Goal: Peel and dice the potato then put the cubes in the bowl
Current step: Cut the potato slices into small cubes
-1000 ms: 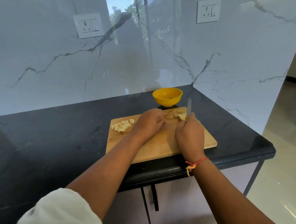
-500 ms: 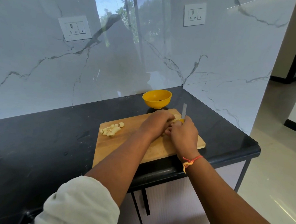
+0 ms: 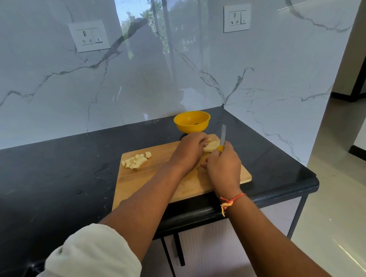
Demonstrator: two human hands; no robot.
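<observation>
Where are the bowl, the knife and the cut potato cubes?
bowl (image 3: 188,128): head view, front outer wall.
knife (image 3: 223,134): head view, middle of the blade.
potato cubes (image 3: 136,161): head view, centre of the pile.

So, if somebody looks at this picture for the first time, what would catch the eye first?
Probably the two hands at the far end of the wooden cutting board: the left hand holds a peeled potato piece, the right hand grips a knife beside it. Then the bright yellow bowl behind the board, and the pile of potato cubes on the board's left.
</observation>
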